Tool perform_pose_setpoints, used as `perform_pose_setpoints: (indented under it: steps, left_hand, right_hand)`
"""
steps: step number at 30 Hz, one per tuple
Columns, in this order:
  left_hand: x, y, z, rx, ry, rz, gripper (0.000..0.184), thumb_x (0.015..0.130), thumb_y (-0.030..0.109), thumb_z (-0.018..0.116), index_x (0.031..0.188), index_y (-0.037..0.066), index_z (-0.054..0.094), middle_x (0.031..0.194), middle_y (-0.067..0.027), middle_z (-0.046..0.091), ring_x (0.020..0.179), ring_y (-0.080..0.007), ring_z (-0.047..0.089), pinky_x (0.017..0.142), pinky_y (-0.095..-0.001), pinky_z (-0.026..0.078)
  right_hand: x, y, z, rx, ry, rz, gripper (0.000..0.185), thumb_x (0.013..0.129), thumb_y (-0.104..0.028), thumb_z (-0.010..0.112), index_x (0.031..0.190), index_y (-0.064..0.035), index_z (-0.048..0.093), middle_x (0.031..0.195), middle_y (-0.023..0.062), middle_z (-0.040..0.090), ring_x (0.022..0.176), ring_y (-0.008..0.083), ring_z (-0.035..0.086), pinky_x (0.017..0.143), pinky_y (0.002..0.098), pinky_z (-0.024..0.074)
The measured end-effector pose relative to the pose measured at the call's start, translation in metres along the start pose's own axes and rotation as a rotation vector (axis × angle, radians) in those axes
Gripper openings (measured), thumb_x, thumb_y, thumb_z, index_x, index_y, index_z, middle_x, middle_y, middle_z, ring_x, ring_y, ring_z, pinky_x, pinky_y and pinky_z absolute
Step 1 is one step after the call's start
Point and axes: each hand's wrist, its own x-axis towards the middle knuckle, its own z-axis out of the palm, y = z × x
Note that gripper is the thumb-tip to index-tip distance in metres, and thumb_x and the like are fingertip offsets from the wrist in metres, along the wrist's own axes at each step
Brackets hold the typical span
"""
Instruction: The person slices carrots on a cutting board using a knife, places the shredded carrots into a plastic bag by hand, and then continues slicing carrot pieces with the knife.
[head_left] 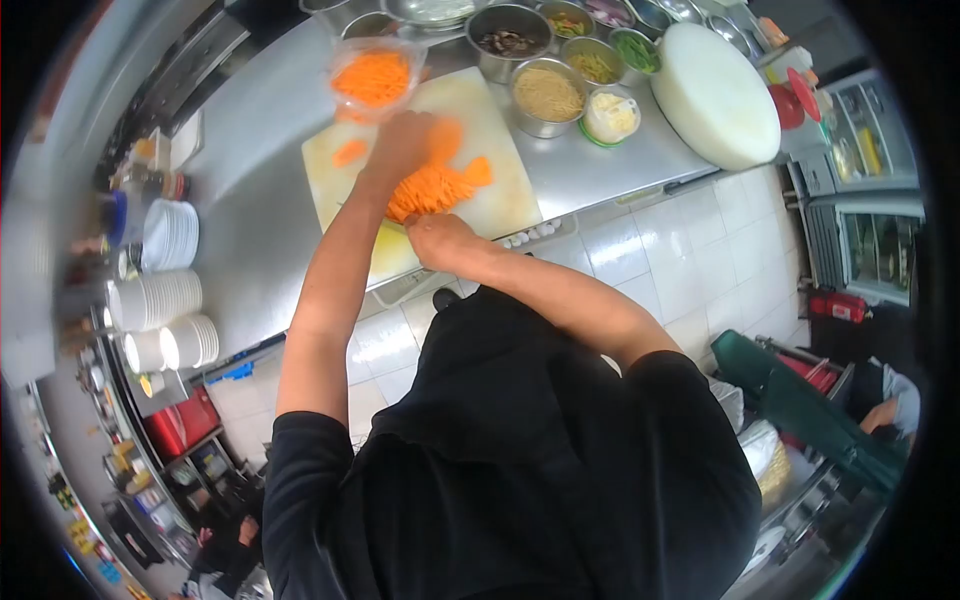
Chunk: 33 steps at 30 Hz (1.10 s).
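Observation:
My left hand [402,142] reaches over the far part of a white cutting board [500,130], beside flat orange carrot slices [446,136]. It is blurred, and its fingers are hard to make out. Closer to me, my right hand [442,242] is closed at the board's near edge, against a heap of carrot shreds [430,192]. What its fingers grip is hidden. Beyond my left hand, a clear container [408,52] holds more shredded carrot [372,78]. A few loose carrot slices [349,152] lie to the left on the board.
Metal bowls stand behind the board, one with pale strips [548,94], another with dark pieces [508,40]. A thick round white block [715,95] stands right. Stacked white bowls [155,298] line the counter's left end. Other people are partly visible at both lower sides.

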Motion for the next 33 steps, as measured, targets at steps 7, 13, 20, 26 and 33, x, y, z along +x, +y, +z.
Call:
perform_pose_setpoints:
  steps: [7, 13, 20, 26, 33]
  left_hand:
    - [0.007, -0.002, 0.004, 0.005, -0.064, 0.007, 0.065, 0.064, 0.007, 0.078, 0.124, 0.011, 0.051, 0.110, -0.0130, 0.059, 0.111, -0.0341, 0.053, 0.097, -0.0441, 0.042]
    - [-0.004, 0.009, -0.002, -0.138, -0.031, -0.052, 0.064, 0.066, 0.005, 0.079, 0.123, 0.008, 0.052, 0.115, -0.0148, 0.058, 0.112, -0.0339, 0.054, 0.097, -0.0427, 0.044]
    - [-0.002, -0.021, 0.044, -0.042, 0.144, -0.110, 0.061, 0.069, 0.010, 0.078, 0.124, 0.013, 0.052, 0.115, -0.0134, 0.057, 0.109, -0.0345, 0.056, 0.089, -0.0491, 0.045]
    - [-0.006, -0.019, 0.039, -0.086, 0.087, -0.113, 0.063, 0.069, 0.012, 0.080, 0.124, 0.014, 0.049, 0.119, -0.0126, 0.053, 0.112, -0.0341, 0.052, 0.093, -0.0494, 0.042]
    - [0.006, -0.037, 0.047, -0.130, 0.068, 0.038, 0.052, 0.062, 0.006, 0.076, 0.109, 0.012, 0.052, 0.112, -0.0125, 0.056, 0.105, -0.0355, 0.054, 0.089, -0.0450, 0.046]
  right_hand:
    - [0.000, 0.003, 0.005, 0.073, 0.031, 0.031, 0.023, 0.078, 0.001, 0.052, 0.100, 0.0073, 0.058, 0.085, 0.0238, 0.068, 0.081, 0.0389, 0.068, 0.068, 0.0460, 0.0541]
    - [0.002, 0.005, 0.012, 0.064, 0.058, 0.010, 0.023, 0.079, 0.000, 0.052, 0.100, 0.0065, 0.058, 0.086, 0.0233, 0.068, 0.077, 0.0387, 0.068, 0.067, 0.0470, 0.0539]
    - [-0.001, 0.003, 0.007, 0.044, 0.051, 0.012, 0.023, 0.078, 0.000, 0.054, 0.100, 0.0050, 0.058, 0.088, 0.0223, 0.069, 0.081, 0.0363, 0.069, 0.068, 0.0455, 0.0542]
    - [0.001, 0.000, 0.009, 0.063, 0.031, 0.051, 0.023, 0.077, 0.001, 0.055, 0.100, 0.0042, 0.059, 0.089, 0.0212, 0.069, 0.082, 0.0352, 0.069, 0.068, 0.0443, 0.0546]
    - [0.015, 0.013, 0.040, 0.019, 0.116, 0.014, 0.022, 0.075, -0.001, 0.055, 0.095, 0.0046, 0.063, 0.088, 0.0220, 0.069, 0.083, 0.0349, 0.069, 0.067, 0.0451, 0.0551]
